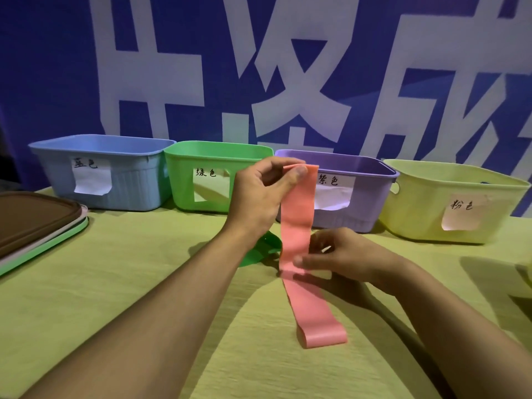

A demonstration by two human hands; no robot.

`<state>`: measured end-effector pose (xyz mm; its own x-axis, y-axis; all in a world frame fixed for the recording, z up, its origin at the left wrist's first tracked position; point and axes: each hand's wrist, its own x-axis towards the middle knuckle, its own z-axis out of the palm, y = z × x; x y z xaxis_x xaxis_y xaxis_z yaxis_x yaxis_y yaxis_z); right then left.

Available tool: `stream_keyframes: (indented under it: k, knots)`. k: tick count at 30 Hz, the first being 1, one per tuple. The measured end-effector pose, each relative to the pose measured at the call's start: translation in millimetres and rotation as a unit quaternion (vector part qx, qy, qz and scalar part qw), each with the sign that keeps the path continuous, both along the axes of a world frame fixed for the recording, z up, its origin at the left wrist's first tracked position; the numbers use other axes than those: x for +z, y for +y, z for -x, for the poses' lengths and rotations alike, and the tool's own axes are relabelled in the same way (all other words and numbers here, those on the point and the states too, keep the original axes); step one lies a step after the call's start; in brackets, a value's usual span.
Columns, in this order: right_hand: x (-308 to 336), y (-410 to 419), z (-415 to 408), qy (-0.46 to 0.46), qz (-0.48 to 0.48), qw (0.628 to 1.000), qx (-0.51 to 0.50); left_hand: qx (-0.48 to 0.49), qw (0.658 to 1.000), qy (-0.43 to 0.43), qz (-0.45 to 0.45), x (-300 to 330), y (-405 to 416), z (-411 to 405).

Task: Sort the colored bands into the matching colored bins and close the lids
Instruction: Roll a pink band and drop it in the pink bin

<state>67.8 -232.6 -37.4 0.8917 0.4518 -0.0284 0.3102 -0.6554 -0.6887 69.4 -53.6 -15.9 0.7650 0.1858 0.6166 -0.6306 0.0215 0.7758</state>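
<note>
Pink band [296,226] hanging vertical: left hand [259,194] pinching top end, right hand [342,254] fingers on mid-strip, prob. pinching. Pink-labelled yellow bin [417,203] off right, nearer right hand.

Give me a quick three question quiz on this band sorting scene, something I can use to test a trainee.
1. True or false: both hands hold the pink band.
2. Which bin stands farthest right? A blue, B green, C purple, D yellow.
3. Fill in: the stacked lids lie left of the ____ bin.

Key
1. True: the left hand pinches its top, the right hand its middle.
2. D, the yellow bin.
3. Blue: the blue bin.
</note>
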Motion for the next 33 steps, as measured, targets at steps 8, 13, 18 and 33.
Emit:
stream_keyframes:
  k: [8, 13, 18, 33]
  knots:
    - [-1.8, 5.1, -3.0, -0.117, -0.338, 0.933, -0.042, -0.030, 0.998, 0.026, -0.049, -6.1, -7.9, 2.6]
    - [-5.9, 7.9, -7.4, -0.136, -0.385, 0.911, -0.061, -0.045, 0.997, 0.032, -0.044, -3.7, -9.7, 6.0]
    - [-7.4, 8.0, -8.4, -0.148, -0.389, 0.907, -0.072, -0.053, 0.997, 0.018, -0.057, -3.6, -7.1, 7.1]
    - [0.1, 4.8, -1.9, -0.192, -0.424, 0.883, -0.050, -0.023, 0.997, 0.003, -0.067, -3.7, -9.1, 9.1]
